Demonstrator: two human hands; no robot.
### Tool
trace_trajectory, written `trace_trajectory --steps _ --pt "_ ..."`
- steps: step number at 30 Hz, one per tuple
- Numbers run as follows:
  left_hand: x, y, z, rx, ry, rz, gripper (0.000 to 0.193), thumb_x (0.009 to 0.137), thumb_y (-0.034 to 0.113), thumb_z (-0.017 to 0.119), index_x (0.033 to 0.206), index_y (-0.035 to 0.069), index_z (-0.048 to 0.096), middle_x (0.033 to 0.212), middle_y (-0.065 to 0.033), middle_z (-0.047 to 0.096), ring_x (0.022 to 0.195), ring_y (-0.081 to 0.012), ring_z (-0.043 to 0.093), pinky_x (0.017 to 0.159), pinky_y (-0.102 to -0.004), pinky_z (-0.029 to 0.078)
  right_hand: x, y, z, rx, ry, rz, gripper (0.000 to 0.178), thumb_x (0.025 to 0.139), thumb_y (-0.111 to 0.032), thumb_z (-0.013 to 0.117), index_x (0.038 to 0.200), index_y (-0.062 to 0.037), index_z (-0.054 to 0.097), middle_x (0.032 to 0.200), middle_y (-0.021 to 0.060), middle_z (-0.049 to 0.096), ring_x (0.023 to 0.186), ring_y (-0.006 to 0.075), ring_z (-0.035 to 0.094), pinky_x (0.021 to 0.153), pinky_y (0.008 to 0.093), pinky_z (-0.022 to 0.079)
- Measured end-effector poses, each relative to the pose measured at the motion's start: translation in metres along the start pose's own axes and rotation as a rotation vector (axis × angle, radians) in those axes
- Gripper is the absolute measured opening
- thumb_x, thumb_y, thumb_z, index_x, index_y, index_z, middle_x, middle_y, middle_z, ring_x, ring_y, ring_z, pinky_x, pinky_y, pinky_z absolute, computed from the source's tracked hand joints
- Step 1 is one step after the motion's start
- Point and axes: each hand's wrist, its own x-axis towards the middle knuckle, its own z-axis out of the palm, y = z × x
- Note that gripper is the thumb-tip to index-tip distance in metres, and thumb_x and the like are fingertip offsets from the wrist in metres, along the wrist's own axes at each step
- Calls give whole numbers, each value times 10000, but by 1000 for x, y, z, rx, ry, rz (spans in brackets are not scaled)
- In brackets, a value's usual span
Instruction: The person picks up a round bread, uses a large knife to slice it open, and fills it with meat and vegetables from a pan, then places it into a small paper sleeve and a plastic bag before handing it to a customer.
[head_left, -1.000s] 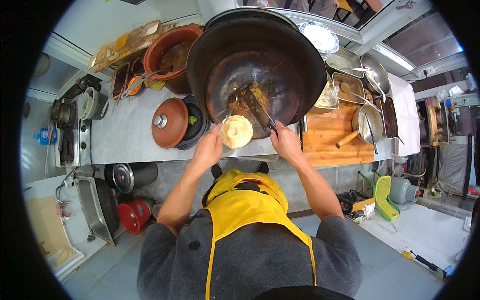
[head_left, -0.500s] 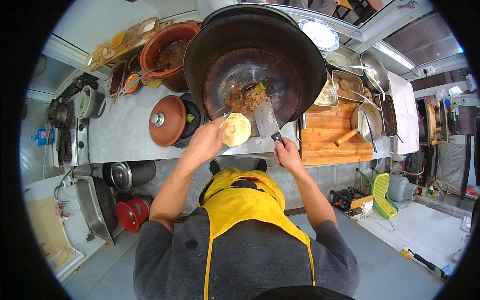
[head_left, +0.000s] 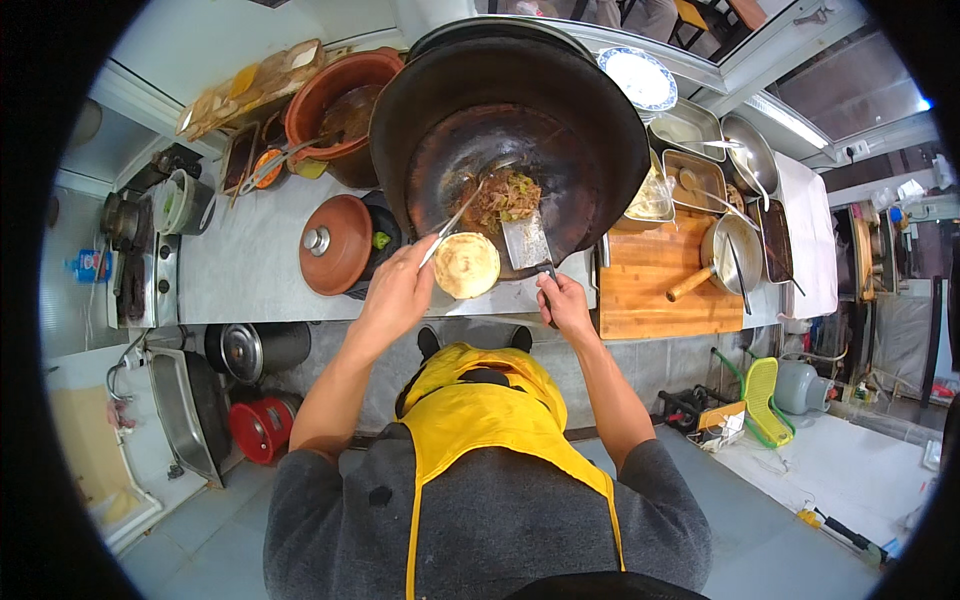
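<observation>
My left hand (head_left: pixel 398 290) is closed round the handle of a metal spoon (head_left: pixel 462 208), whose far end reaches into a heap of chopped meat with green bits (head_left: pixel 508 197). In my right hand (head_left: pixel 566 303) is the black handle of a cleaver (head_left: pixel 527 243). Its broad blade lies low, with the far edge at the near side of the heap. The chopped food sits on the round, worn base of a large dark wok-like vessel (head_left: pixel 600 130). A round golden flatbread (head_left: pixel 467 265) is beside my left fingers at the vessel's near rim; whether they touch it I cannot tell.
Left of the vessel stand a brown-lidded pot (head_left: pixel 335 245) and a large clay pot (head_left: pixel 345 115) with brown liquid. To the right are a wooden board (head_left: pixel 650 280), a wood-handled saucepan (head_left: pixel 725 250) and several metal trays (head_left: pixel 697 180). A blue-rimmed plate (head_left: pixel 637 78) stands behind them.
The cleaver has drawn down and right, away from the top of the heap. The chopped food now lies spread wider on the base. My left hand and the flatbread have shifted slightly left and nearer.
</observation>
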Motion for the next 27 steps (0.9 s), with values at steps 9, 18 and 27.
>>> trace_trajectory --steps 9,18,27 --pt "15 -53 67 402 -23 31 424 850 180 632 1248 33 607 1100 -173 572 995 -337 576 825 -434 485 -23 7 -14 30 -6 -10 321 987 -296 591 787 -51 532 584 12 523 399 96 456 381 263 343" --pt "-14 -14 101 230 8 -129 326 854 284 687 1034 24 604 1046 -165 608 940 -334 586 825 -422 495 -52 13 -24 -38 16 -7 351 986 -298 590 741 -56 523 576 8 538 394 82 453 374 258 319" --pt "-51 -54 111 -764 338 -576 140 1017 159 511 1022 24 545 917 -29 590 826 -89 574 739 -278 503 -64 21 9 -56 -142 23 290 980 -274 603 801 -52 554 601 -23 532 425 60 451 394 249 348"
